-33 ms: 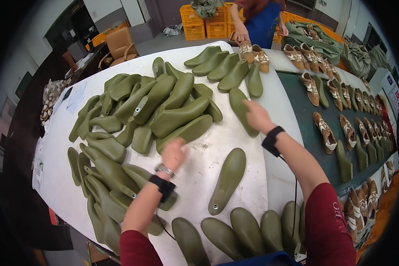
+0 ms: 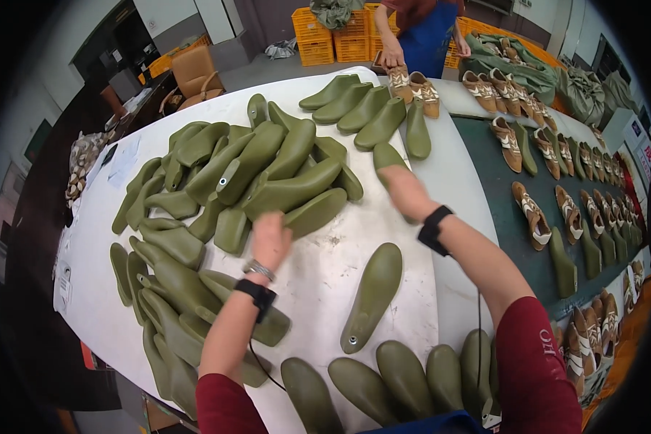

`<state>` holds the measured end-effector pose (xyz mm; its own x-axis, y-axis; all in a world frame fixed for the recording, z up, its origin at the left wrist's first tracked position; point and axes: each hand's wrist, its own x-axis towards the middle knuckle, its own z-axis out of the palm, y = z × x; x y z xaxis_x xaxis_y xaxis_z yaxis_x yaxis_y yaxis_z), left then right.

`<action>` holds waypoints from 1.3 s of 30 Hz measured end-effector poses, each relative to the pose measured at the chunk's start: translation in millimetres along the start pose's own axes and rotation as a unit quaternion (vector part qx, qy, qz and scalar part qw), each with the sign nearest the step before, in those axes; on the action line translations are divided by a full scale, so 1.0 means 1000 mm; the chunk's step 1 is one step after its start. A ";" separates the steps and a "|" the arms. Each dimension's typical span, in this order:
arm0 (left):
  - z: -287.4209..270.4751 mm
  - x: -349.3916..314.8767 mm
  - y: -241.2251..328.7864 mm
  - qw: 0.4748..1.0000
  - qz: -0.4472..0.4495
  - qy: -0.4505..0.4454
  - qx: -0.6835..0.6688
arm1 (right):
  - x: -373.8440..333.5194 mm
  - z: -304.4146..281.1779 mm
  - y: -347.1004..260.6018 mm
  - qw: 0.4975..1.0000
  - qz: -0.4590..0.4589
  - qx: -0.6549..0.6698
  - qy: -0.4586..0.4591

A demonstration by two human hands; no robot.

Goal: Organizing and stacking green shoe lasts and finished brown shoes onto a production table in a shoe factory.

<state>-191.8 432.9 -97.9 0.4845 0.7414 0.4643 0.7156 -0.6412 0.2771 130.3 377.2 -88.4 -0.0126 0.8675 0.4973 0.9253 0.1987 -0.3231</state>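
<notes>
Green shoe lasts lie in a large heap on the white table. My left hand is at the heap's near edge, over one end of a last; its fingers are blurred, and I cannot tell whether they grip. Farther right, my right hand lies across the middle of another last, its fingers bent over the left side. Between my forearms a single last rests sole up, with a metal-ringed hole at its near end. Black bands circle both wrists, each with a thin cable.
Several lasts stand in a row along the near edge; more line the far edge. To the right, a dark green surface holds rows of brown sneakers and lasts. Across the table, a person in a blue apron handles a shoe.
My right hand has slid left, from the last's right side to across it. My left hand has shifted slightly left and away from me. The heap looks the same.
</notes>
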 end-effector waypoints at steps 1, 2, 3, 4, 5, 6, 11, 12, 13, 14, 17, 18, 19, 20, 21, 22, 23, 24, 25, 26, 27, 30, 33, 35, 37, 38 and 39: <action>-0.005 0.013 -0.015 0.999 -0.002 0.049 0.018 | 0.012 0.009 -0.028 0.993 -0.006 0.057 -0.100; -0.008 0.026 -0.035 0.999 -0.002 0.040 0.010 | 0.018 0.029 -0.052 0.993 -0.077 0.043 -0.085; -0.004 0.038 -0.050 1.000 -0.002 0.031 0.000 | 0.029 0.042 -0.071 0.981 -0.134 -0.003 -0.139; 0.004 0.055 -0.040 0.999 0.007 0.030 -0.010 | 0.026 0.068 -0.064 0.980 -0.179 -0.025 -0.084; 0.004 0.064 -0.031 0.998 0.012 0.064 -0.005 | 0.026 0.081 -0.069 0.985 -0.132 -0.016 -0.106; 0.006 0.067 -0.029 0.995 0.013 0.095 0.000 | 0.029 0.082 -0.077 0.984 -0.105 -0.049 -0.138; 0.005 0.078 -0.046 0.990 -0.030 -0.058 0.122 | 0.004 0.074 -0.100 0.946 -0.061 -0.021 -0.319; 0.000 0.084 -0.035 0.982 -0.060 -0.132 0.118 | -0.006 0.066 -0.099 0.936 -0.021 0.021 -0.350; -0.008 0.086 -0.029 0.967 -0.092 -0.205 0.121 | -0.010 0.058 -0.104 0.925 -0.003 0.057 -0.376; -0.008 0.082 -0.028 0.970 -0.085 -0.191 0.123 | -0.018 0.052 -0.106 0.921 -0.015 0.056 -0.384; -0.002 0.072 -0.023 0.969 -0.152 -0.190 0.034 | -0.025 0.026 -0.104 0.915 -0.032 0.087 -0.392; -0.009 0.080 -0.002 0.954 -0.217 -0.209 0.002 | -0.024 0.009 -0.102 0.903 0.005 0.104 -0.417; -0.004 0.083 -0.001 0.954 -0.216 -0.209 0.004 | -0.026 -0.004 -0.098 0.903 0.005 0.106 -0.416; 0.005 0.085 -0.002 0.910 -0.291 -0.193 -0.222 | -0.033 -0.018 -0.090 0.863 0.074 0.199 -0.459; 0.011 0.089 0.003 0.813 -0.347 -0.165 -0.437 | -0.042 -0.035 -0.080 0.809 0.142 0.286 -0.494; 0.013 0.100 0.023 0.752 -0.366 -0.147 -0.527 | -0.059 -0.047 -0.068 0.789 0.169 0.339 -0.484; 0.020 0.115 0.035 0.719 -0.366 -0.130 -0.577 | -0.077 -0.061 -0.062 0.766 0.193 0.390 -0.474; 0.022 0.125 0.036 0.687 -0.371 -0.104 -0.616 | -0.081 -0.082 -0.067 0.760 0.208 0.407 -0.463; 0.027 0.138 0.041 0.687 -0.376 -0.095 -0.615 | -0.085 -0.105 -0.070 0.755 0.226 0.419 -0.451; 0.037 0.155 0.051 0.687 -0.355 -0.074 -0.630 | -0.098 -0.120 -0.059 0.745 0.273 0.417 -0.443; 0.042 0.162 0.049 0.692 -0.337 -0.050 -0.637 | -0.110 -0.128 -0.050 0.730 0.313 0.422 -0.437; 0.056 0.155 -0.015 0.980 -0.132 0.141 -0.046 | -0.133 -0.166 -0.046 0.728 0.363 0.437 -0.383; 0.056 0.133 -0.045 0.963 -0.263 -0.014 0.054 | -0.166 -0.191 -0.031 0.725 0.420 0.417 -0.352; 0.054 0.128 -0.047 0.947 -0.277 -0.127 0.098 | -0.188 -0.200 -0.024 0.715 0.460 0.404 -0.336; 0.047 0.127 -0.048 0.963 -0.215 -0.103 0.123 | -0.207 -0.208 -0.021 0.695 0.491 0.436 -0.292; 0.042 0.125 -0.049 0.966 -0.218 -0.103 0.096 | -0.215 -0.209 -0.019 0.672 0.516 0.447 -0.288; 0.037 0.126 -0.046 0.968 -0.220 -0.103 0.069 | -0.222 -0.207 -0.019 0.671 0.517 0.449 -0.284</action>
<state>-145.4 563.3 -83.2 0.1982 0.9692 0.1462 0.9287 -0.2334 0.2881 194.3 86.9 -26.3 0.0822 0.7367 -0.6712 -0.0477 -0.6697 -0.7411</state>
